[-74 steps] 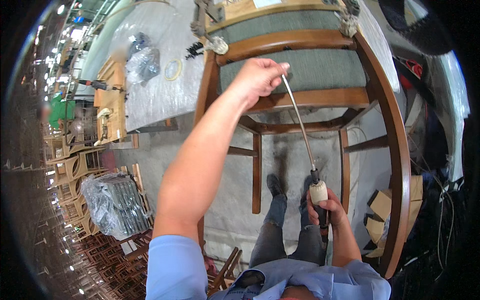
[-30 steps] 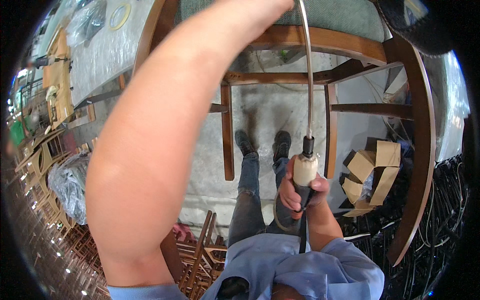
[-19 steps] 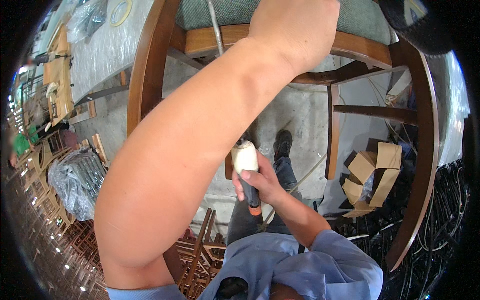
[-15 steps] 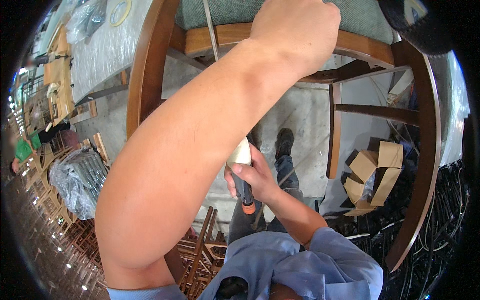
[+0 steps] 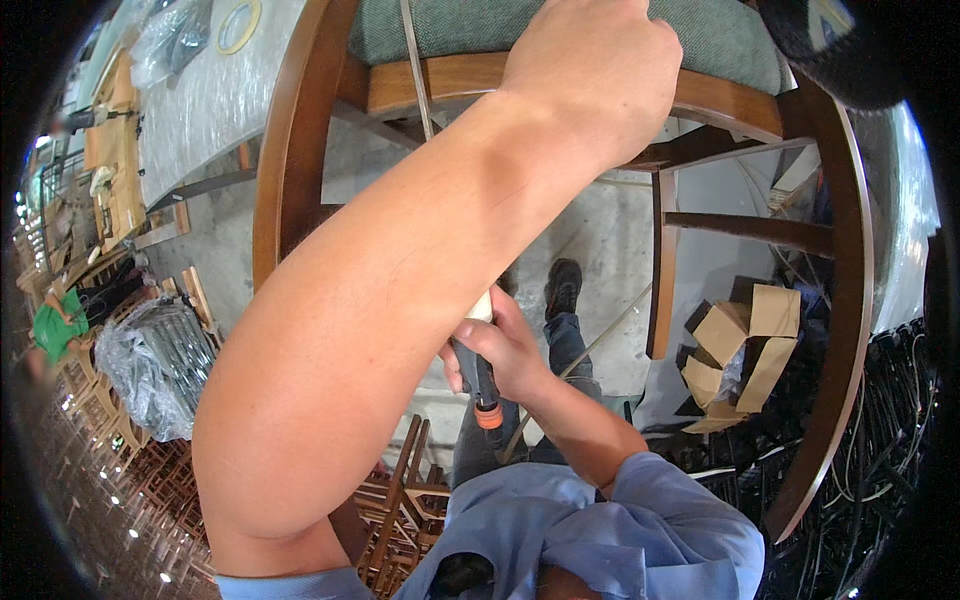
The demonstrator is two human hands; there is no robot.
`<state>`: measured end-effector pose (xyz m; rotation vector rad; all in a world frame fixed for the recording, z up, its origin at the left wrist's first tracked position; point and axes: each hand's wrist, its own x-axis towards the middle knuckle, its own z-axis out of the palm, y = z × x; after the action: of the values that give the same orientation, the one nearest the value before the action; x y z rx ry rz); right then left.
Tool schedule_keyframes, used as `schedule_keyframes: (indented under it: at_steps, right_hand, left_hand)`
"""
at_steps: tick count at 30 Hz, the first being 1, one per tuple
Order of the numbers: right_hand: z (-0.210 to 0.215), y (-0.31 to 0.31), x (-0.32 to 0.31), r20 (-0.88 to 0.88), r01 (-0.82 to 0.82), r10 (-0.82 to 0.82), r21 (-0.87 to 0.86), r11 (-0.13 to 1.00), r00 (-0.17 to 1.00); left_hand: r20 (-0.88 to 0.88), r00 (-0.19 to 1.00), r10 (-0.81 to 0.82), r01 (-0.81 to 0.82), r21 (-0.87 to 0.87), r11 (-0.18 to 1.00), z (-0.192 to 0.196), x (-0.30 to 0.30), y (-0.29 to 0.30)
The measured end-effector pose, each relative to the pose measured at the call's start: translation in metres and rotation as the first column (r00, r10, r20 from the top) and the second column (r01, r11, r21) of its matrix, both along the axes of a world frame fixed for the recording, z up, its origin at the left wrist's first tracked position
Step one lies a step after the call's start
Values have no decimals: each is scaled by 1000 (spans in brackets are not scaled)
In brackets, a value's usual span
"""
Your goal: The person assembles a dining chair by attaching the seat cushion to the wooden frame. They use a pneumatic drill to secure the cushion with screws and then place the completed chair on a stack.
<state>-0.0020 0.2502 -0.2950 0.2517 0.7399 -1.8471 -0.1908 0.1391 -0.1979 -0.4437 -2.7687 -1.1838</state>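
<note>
Bare left hand (image 5: 600,80) and forearm (image 5: 330,320) slant across, over the black-and-cream handheld tool (image 5: 477,376) in the right hand (image 5: 503,348), blocking the straight way to the green fabric seat (image 5: 465,28). Slim silver metal rod (image 5: 415,70) splits the far-left gap between forearm and thick brown wooden post (image 5: 300,130). Widest opening: right of the forearm, above grey concrete floor (image 5: 605,225), bounded by slender brown wooden leg (image 5: 661,265), thin tan cord (image 5: 608,332) cutting across.

The black, orange-collared driver (image 5: 481,376) slants, its long shaft (image 5: 416,70) crossing the green-padded brown wooden chair (image 5: 730,105)

Two hands (image 5: 595,85) (image 5: 508,352), one held tool (image 5: 477,372)
</note>
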Motion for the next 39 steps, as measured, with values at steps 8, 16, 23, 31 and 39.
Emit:
schedule_keyframes:
  at_steps: [8,16,23,31,39]
  right_hand:
    - [3,-8,4,30,16,-14,-65,998,999]
    - [24,-27,5,84,86,-81,-64,994,993]
    - [22,-32,2,72,114,-110,-49,992,991]
    - [2,-3,7,-203,55,-18,176,983,979]
    - [5,222,60,-255,-286,436,464,839,863]
  left_hand:
    - [-45,998,33,-31,50,998,-16,-9,0]
    - [-192,974,120,-187,-382,905,-46,-1,15]
    - [-49,992,116,-126,-397,909,-36,-4,15]
    - [-78,994,73,-101,-449,888,-36,-9,12]
    - [-88,990,112,-140,-458,878,-48,-4,12]
